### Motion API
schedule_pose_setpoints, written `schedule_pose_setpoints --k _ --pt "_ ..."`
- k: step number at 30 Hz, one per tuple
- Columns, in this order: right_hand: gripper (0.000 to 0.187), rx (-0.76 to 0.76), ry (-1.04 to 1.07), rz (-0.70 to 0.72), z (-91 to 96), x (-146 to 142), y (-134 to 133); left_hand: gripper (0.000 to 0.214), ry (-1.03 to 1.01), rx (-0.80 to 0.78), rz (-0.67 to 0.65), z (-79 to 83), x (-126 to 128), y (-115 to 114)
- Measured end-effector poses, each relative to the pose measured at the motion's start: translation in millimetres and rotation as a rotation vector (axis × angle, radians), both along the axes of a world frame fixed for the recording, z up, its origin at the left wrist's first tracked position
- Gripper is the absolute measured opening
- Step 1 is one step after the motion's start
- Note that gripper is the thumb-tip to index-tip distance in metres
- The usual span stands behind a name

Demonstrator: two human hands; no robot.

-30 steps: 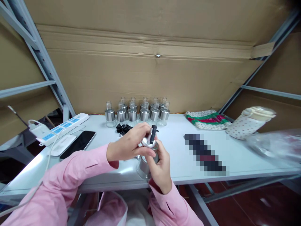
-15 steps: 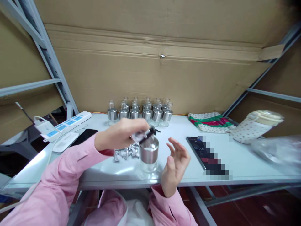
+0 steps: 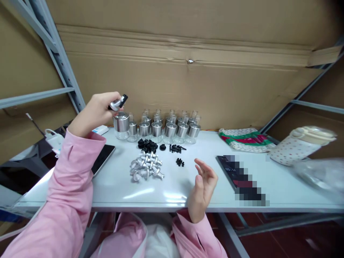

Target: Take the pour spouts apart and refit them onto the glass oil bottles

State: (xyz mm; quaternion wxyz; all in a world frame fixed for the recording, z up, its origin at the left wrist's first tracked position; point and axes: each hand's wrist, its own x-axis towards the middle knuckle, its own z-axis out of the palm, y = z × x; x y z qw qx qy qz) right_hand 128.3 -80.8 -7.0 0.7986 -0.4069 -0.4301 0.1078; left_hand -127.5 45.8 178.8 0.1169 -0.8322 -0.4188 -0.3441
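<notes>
My left hand (image 3: pixel 100 107) is closed around the neck of a glass bottle with a steel band (image 3: pixel 121 123), topped by a silver and black spout (image 3: pixel 117 103). That bottle is upright at the left end of several like bottles (image 3: pixel 170 130) without tops; whether its base touches the table I cannot tell. My right hand (image 3: pixel 202 188) hovers over the front edge, fingers apart, holding nothing. Between the hands lie a pile of silver spout pieces (image 3: pixel 146 166), black round caps (image 3: pixel 147 145), black thin sticks (image 3: pixel 176 148) and small black plugs (image 3: pixel 180 162).
A phone with a running timer (image 3: pixel 231 168) lies right of my right hand. Farther right are a patterned cloth (image 3: pixel 245 139), a dotted flask (image 3: pixel 298 147) and a clear plastic bag (image 3: pixel 319 173). A dark phone (image 3: pixel 103 157) lies under my left forearm. Cardboard (image 3: pixel 188 89) closes off the back.
My left hand has carried the topped bottle from the table's front to the back left, beside the row. The small parts are uncovered now. My right hand has hardly moved.
</notes>
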Motion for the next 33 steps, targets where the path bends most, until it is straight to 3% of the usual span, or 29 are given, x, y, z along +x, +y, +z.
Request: schedule_pose_setpoints --k 4,13,23,29,33 --pt "0.026 -0.031 0.007 0.019 -1.3 2 0 0.013 0.099 -0.037 -0.006 -5.9 -3 21" --pt "0.023 -0.09 -0.023 0.037 -0.3 3 -2 0.006 0.081 -0.148 0.008 -21.2 -3 48" --pt "0.02 -0.119 -0.073 0.056 -1.5 3 -3 0.01 0.122 -0.236 -0.055 -48.8 2 81" --pt "0.018 -0.14 -0.072 0.063 -1.8 4 -4 0.004 0.14 -0.171 -0.045 -62.9 4 96" --pt "0.018 -0.15 -0.091 0.041 -2.0 5 -4 0.011 0.134 -0.131 -0.038 -71.7 4 103"
